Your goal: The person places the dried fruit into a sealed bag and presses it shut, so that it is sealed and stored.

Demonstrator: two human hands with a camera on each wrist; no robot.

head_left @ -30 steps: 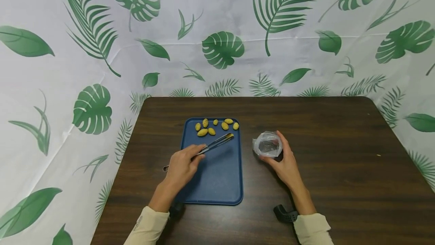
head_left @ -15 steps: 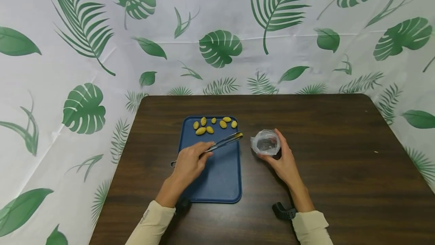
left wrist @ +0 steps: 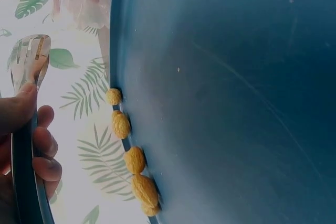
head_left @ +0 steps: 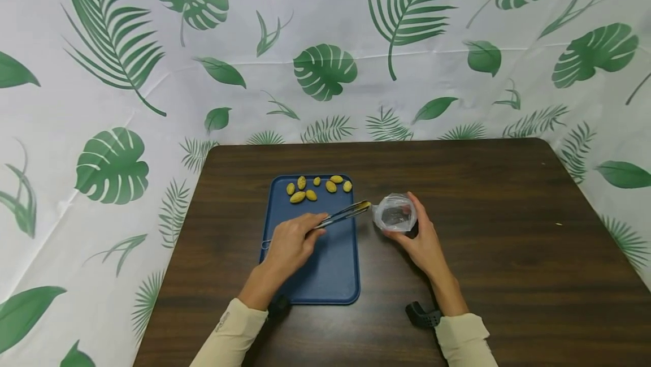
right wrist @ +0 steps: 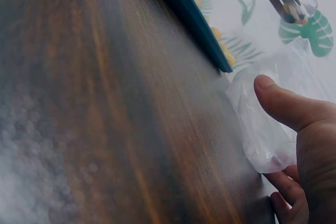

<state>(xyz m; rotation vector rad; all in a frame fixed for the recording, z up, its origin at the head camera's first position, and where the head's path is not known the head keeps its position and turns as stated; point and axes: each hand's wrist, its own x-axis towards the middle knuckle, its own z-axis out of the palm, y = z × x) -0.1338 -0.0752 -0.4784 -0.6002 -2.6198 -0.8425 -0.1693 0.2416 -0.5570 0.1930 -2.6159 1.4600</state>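
Note:
My left hand (head_left: 291, 245) grips metal tongs (head_left: 343, 215), with a yellow piece (head_left: 366, 204) between their tips. Those tips hang past the right rim of a blue tray (head_left: 325, 271), just left of a clear plastic bag (right wrist: 268, 124). Fingers and thumb of my right hand (head_left: 426, 247) curl round the bag, whose round mouth faces up. Several wrinkled, oval yellow pieces (head_left: 297, 197) lie along the tray's far end. What they are I cannot tell. In the left wrist view, the tongs (left wrist: 29, 156) run between thumb and fingers.
Everything stands on a dark wood-grain table (head_left: 508, 231). A small pale scrap (head_left: 559, 224) lies on its right part. Behind the table hangs a white cloth (head_left: 274, 5) with green leaves. A black strap mount (head_left: 423, 316) sits at my right wrist.
My left hand has carried the tongs and the yellow piece rightward, from over the tray to beside the bag's mouth. My right hand keeps its hold on the bag.

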